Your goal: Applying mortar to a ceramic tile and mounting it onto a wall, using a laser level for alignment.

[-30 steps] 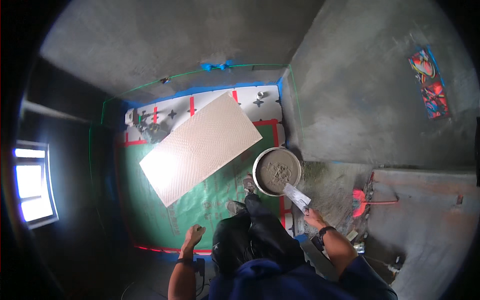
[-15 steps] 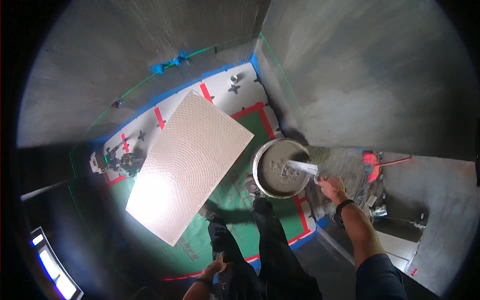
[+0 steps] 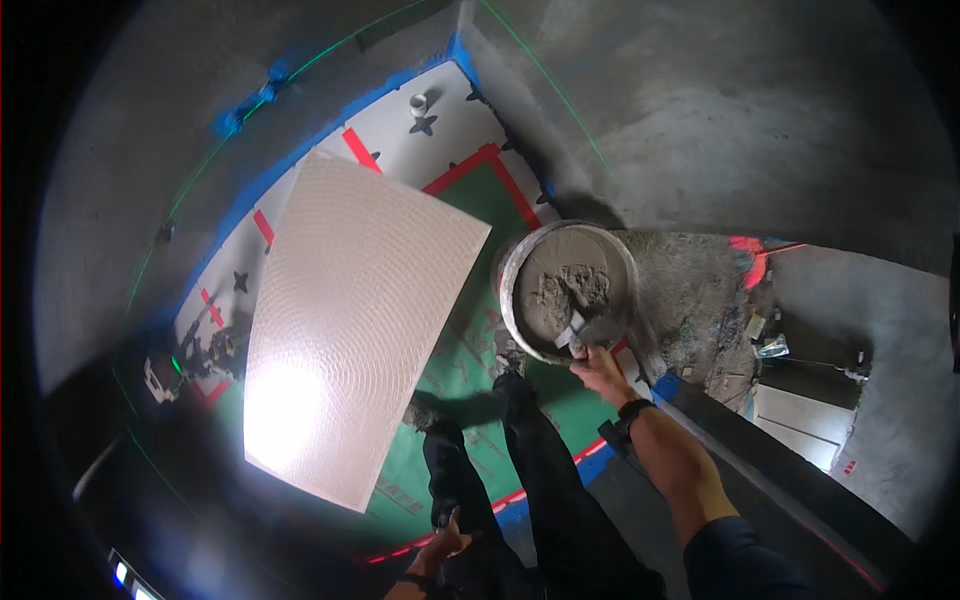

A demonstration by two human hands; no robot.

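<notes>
My right hand (image 3: 603, 374) is closed around the handle of a trowel (image 3: 573, 328), whose blade is sunk in grey mortar (image 3: 545, 290). The mortar fills much of a round bucket (image 3: 509, 300) standing right of my feet. My left hand (image 3: 447, 543) hangs low beside my left leg, fingers somewhat apart, with nothing visible in it. To the left of the bucket is a large pale tile (image 3: 365, 300) with curved ridges across its face and a bright glare at its lower left. What supports the tile is hidden beneath it.
Green floor covering (image 3: 455, 370) edged with red tape lies underfoot. A small white cup-like piece (image 3: 418, 103) stands on the white strip near the corner. Laser-level-like equipment (image 3: 165, 378) sits left of the tile. Grey walls (image 3: 740, 120) rise behind; a red dustpan-like object (image 3: 752, 262) lies at right.
My right hand has moved left and down, and the trowel now digs steeply into the mortar, which is more broken up. The view has turned and shifted. My left hand stays low.
</notes>
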